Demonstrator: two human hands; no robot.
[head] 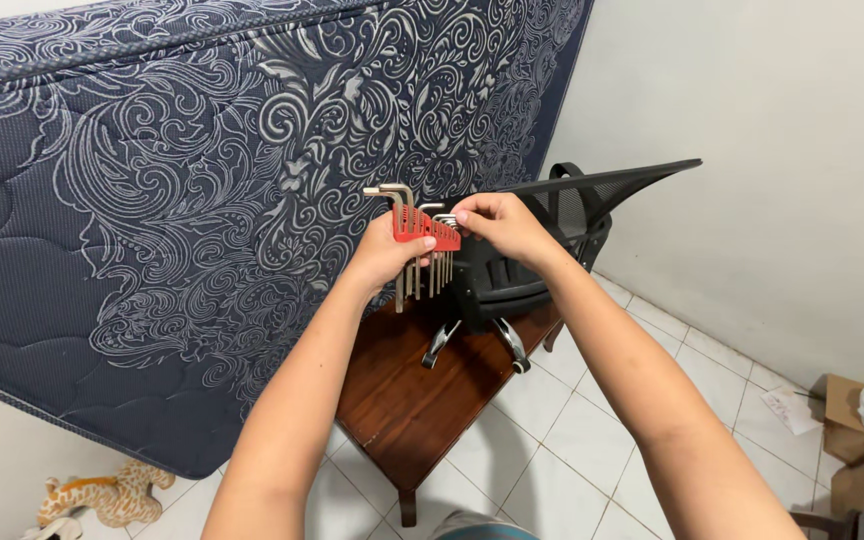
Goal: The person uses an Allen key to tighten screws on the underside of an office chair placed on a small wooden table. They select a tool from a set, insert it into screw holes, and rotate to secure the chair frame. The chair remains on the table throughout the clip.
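Room: blue mattress [152,200] leans on the wall.
Hidden: black chair part [522,270] is half behind both hands.
Left hand [384,255]: grips red key holder [424,228].
Right hand [500,225]: pinches one metal key [447,219] on top.

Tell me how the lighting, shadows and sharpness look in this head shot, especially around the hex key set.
Head view: soft, even indoor light; no harsh glare. The hex key set in its red holder is sharp between the left hand and right hand. Faint shadow falls under the wooden table onto the tiles. Wide-angle stretch shows at the frame edges, and the toy giraffe is slightly softer.
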